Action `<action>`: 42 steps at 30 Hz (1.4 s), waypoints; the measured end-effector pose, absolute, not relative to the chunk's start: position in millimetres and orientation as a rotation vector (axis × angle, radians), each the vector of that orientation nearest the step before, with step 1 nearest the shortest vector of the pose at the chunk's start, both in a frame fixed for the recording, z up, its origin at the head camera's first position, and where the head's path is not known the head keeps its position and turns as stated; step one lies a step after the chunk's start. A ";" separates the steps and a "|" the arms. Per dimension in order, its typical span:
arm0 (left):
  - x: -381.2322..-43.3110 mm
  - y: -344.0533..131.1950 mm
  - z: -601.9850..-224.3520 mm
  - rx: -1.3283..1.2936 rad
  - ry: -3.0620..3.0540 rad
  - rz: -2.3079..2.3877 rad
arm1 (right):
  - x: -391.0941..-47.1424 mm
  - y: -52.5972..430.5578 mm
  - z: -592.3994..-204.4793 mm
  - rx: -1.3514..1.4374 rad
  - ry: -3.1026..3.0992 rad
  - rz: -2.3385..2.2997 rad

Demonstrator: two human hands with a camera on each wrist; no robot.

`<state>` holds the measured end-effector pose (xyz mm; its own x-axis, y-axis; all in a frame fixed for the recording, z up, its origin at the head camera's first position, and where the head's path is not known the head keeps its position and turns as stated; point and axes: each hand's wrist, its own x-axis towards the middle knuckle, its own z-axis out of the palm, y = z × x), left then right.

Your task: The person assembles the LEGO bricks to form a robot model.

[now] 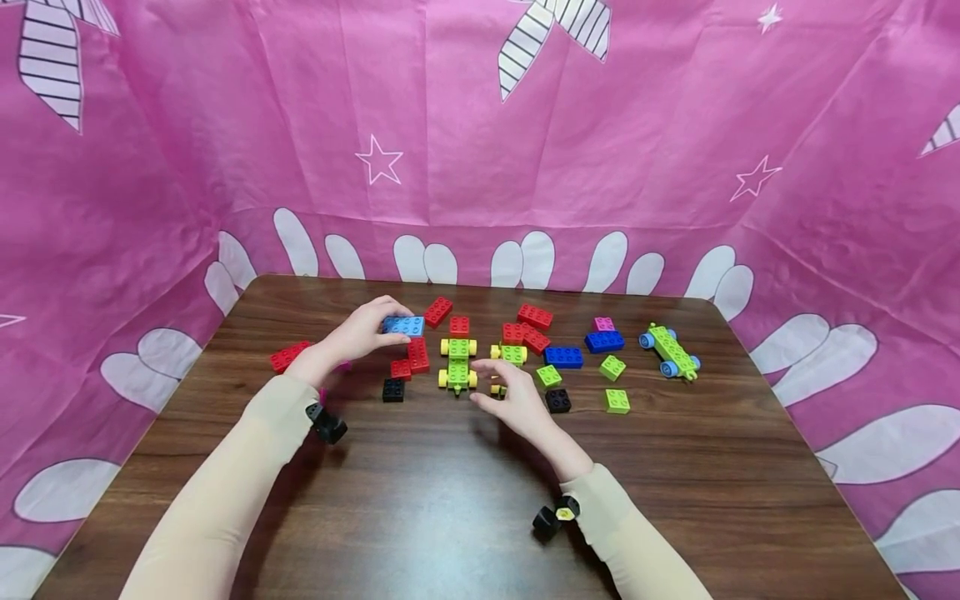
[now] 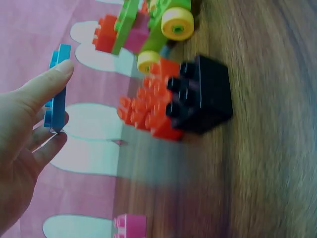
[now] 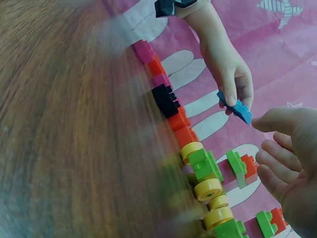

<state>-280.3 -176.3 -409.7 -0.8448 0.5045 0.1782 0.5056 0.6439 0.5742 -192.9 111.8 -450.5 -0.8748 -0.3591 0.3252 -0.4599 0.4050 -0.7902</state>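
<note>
Table (image 1: 450,525) is busy round both hands. Just right of your L hand (image 1: 367,329) and nearer you: two red bricks (image 1: 417,354), then a black brick (image 1: 393,390). Past its fingertips lies another red one (image 1: 438,312); left of the wrist, one more (image 1: 290,356). Your L wrist partly hides some pink bits (image 1: 345,365).

Between the hands, close by your R fingertips, stands a green car w/ yellow wheels (image 1: 457,377). A 2nd yellow-wheeled car (image 1: 512,354) is partly blocked by your R hand (image 1: 517,398) — can't tell if you're touching it. Beyond that hand, a red cluster (image 1: 536,339); to its right, a lime brick (image 1: 549,377), a 2nd black brick (image 1: 558,401) and a dark-blue brick (image 1: 563,357). Farther right, approx. level w/ the blue ones, a green car w/ blue wheels (image 1: 670,352).

Grip: L hand is clamped on the light-blue brick (image 2: 58,94), thumb on one face, fingers opposite; looks lifted off the tabletop. R hand's holding nothing — thumb and fingers apart, slightly bent. In R wrist view your thumb seems to meet that brick, but head view has them well apart.
</note>
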 end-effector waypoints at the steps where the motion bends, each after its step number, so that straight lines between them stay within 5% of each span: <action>1: -278.3 -173.9 -409.0 -0.879 -2.842 -1.006 | -192.4 111.8 -448.9 0.757 -2.534 1.495; 42: -201.3 -99.1 -419.7 -1.146 -2.688 -1.124 | -180.1 130.2 -443.5 0.890 -2.589 1.319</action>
